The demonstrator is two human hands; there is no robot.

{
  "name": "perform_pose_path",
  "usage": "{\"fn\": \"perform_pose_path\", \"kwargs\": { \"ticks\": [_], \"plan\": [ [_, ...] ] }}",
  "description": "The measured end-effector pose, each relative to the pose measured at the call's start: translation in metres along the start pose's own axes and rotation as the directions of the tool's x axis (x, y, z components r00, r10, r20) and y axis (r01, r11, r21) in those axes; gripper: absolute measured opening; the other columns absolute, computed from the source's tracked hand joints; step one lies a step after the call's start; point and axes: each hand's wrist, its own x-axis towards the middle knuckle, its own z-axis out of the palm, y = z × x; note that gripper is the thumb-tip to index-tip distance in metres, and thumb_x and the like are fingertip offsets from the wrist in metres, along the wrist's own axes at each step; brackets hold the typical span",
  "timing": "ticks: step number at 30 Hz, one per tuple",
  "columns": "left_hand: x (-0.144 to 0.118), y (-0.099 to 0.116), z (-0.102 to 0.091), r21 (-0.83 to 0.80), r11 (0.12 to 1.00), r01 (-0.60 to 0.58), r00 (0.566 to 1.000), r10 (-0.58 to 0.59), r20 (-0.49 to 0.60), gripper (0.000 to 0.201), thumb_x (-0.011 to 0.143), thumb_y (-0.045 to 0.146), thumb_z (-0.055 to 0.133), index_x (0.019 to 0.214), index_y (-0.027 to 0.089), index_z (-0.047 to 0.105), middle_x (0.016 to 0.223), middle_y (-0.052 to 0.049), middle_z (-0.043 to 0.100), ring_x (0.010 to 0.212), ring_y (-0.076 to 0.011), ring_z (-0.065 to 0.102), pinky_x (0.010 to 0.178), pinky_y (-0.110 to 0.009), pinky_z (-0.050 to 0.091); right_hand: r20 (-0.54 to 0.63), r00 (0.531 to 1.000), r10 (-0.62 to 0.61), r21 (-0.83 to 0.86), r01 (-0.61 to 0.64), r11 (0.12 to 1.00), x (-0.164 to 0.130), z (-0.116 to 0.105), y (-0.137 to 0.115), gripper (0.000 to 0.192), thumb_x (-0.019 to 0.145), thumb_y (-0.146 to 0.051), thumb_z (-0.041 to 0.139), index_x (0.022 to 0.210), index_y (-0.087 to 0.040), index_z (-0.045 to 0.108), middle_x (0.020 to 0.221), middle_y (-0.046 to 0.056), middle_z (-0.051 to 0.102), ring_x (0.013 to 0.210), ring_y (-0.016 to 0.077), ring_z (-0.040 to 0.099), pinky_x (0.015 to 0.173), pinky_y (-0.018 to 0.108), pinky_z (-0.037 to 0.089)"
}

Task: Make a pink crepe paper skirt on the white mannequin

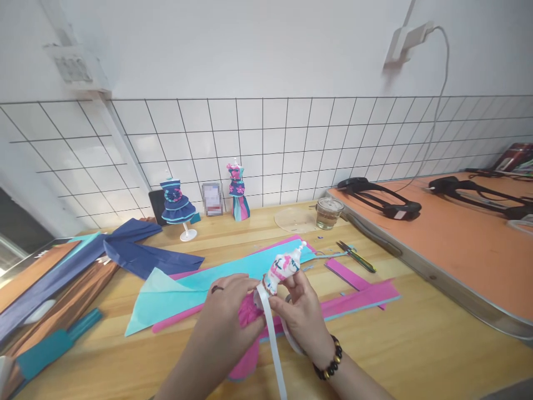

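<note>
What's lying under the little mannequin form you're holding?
Under the mannequin form, held in the right hand and touched by the left hand, lie turquoise paper and pink paper on the wooden table. The hands hide anything directly below.

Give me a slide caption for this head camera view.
Both hands wrap white tape around a small paper-dressed mannequin above a wooden table.

- My right hand (302, 311) grips a small mannequin bust (284, 266) wrapped in patterned paper, tilted up to the right
- My left hand (231, 308) pinches a white ribbon (272, 333) at its waist, over pink ruffled paper (249, 311)
- Turquoise (175, 294) and pink paper sheets (362, 297) lie on the wooden table (416, 350)
- Scissors (356, 256) rest beyond them, and two dressed mannequins (177, 205) stand by the tiled wall
</note>
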Motion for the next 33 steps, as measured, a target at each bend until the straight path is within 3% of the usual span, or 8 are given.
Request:
{"fn": "perform_pose_path", "kwargs": {
  "ticks": [4, 8, 11, 14, 19, 23, 27, 33],
  "plan": [
    [-0.001, -0.005, 0.010, 0.131, 0.991, -0.029, 0.992, 0.044, -0.115, 0.013, 0.075, 0.022, 0.059, 0.088, 0.023, 0.061, 0.093, -0.007, 0.069, 0.103, -0.0303, 0.058, 0.089, -0.047, 0.038, 0.015, 1.000, 0.012, -0.019, -0.011, 1.000, 0.000, 0.001, 0.003, 0.045, 0.068, -0.033, 0.077, 0.104, -0.023, 0.051, 0.101, 0.005, 0.062, 0.102, 0.0218, 0.055, 0.089, 0.034, 0.043],
    [0.000, -0.014, 0.016, 0.214, 0.975, -0.059, 0.986, 0.090, -0.140, 0.013, 0.078, 0.022, 0.057, 0.091, 0.024, 0.058, 0.099, -0.007, 0.069, 0.100, -0.0272, 0.060, 0.095, -0.047, 0.032, 0.100, 0.993, 0.059, -0.058, -0.054, 0.997, 0.003, -0.005, -0.002, 0.036, 0.074, -0.043, 0.069, 0.098, -0.022, 0.055, 0.103, 0.007, 0.063, 0.098, 0.0218, 0.056, 0.087, 0.034, 0.044],
    [0.001, -0.018, 0.017, 0.282, 0.957, -0.068, 0.982, 0.114, -0.151, 0.014, 0.080, 0.019, 0.054, 0.093, 0.023, 0.056, 0.100, -0.006, 0.069, 0.097, -0.0252, 0.062, 0.099, -0.048, 0.025, -0.007, 0.994, 0.106, -0.199, -0.106, 0.974, 0.005, -0.014, -0.009, 0.029, 0.079, -0.048, 0.062, 0.084, -0.020, 0.057, 0.085, 0.005, 0.063, 0.080, 0.0189, 0.057, 0.072, 0.029, 0.045],
    [0.001, -0.020, 0.017, 0.359, 0.931, -0.071, 0.973, 0.144, -0.182, 0.012, 0.082, 0.016, 0.050, 0.092, 0.021, 0.055, 0.098, -0.008, 0.069, 0.092, -0.0251, 0.063, 0.099, -0.049, 0.023, -0.120, 0.989, 0.092, -0.327, -0.127, 0.936, 0.000, -0.016, -0.018, 0.032, 0.081, -0.048, 0.058, 0.068, -0.020, 0.050, 0.064, -0.001, 0.052, 0.061, 0.0140, 0.047, 0.058, 0.025, 0.039],
    [0.001, -0.022, 0.018, 0.424, 0.899, -0.110, 0.963, 0.201, -0.178, 0.025, 0.075, 0.005, 0.043, 0.091, 0.020, 0.056, 0.097, -0.008, 0.069, 0.094, -0.0258, 0.062, 0.100, -0.049, 0.021, 0.127, 0.987, 0.097, -0.520, -0.017, 0.854, -0.012, 0.004, -0.024, 0.022, 0.082, -0.038, 0.060, 0.072, -0.019, 0.058, 0.065, -0.001, 0.052, 0.062, 0.0132, 0.045, 0.059, 0.025, 0.036],
    [0.002, -0.026, 0.016, 0.436, 0.886, -0.155, 0.971, 0.218, -0.098, 0.029, 0.074, 0.004, 0.043, 0.094, 0.021, 0.056, 0.099, -0.008, 0.069, 0.096, -0.0253, 0.061, 0.102, -0.049, 0.019, 0.210, 0.975, 0.073, -0.542, 0.054, 0.839, -0.016, 0.015, -0.021, 0.023, 0.081, -0.030, 0.060, 0.063, -0.018, 0.053, 0.062, -0.002, 0.045, 0.060, 0.0121, 0.041, 0.055, 0.024, 0.032],
    [0.004, -0.030, 0.016, 0.458, 0.882, -0.113, 0.981, 0.171, -0.088, 0.021, 0.080, 0.010, 0.045, 0.094, 0.019, 0.057, 0.098, -0.008, 0.070, 0.087, -0.0250, 0.064, 0.100, -0.050, 0.022, 0.235, 0.964, 0.122, -0.482, 0.007, 0.876, -0.019, 0.007, -0.027, 0.030, 0.084, -0.037, 0.054, 0.061, -0.019, 0.049, 0.064, -0.002, 0.043, 0.061, 0.0128, 0.040, 0.058, 0.025, 0.033],
    [0.006, -0.036, 0.015, 0.428, 0.901, -0.069, 0.990, 0.116, -0.084, 0.018, 0.083, 0.014, 0.048, 0.098, 0.020, 0.057, 0.098, -0.008, 0.070, 0.091, -0.0246, 0.064, 0.102, -0.049, 0.021, 0.296, 0.935, 0.195, -0.459, -0.040, 0.888, -0.030, -0.014, -0.027, 0.036, 0.084, -0.040, 0.054, 0.058, -0.020, 0.041, 0.066, 0.000, 0.041, 0.070, 0.0163, 0.042, 0.065, 0.028, 0.035]
  ]
}}
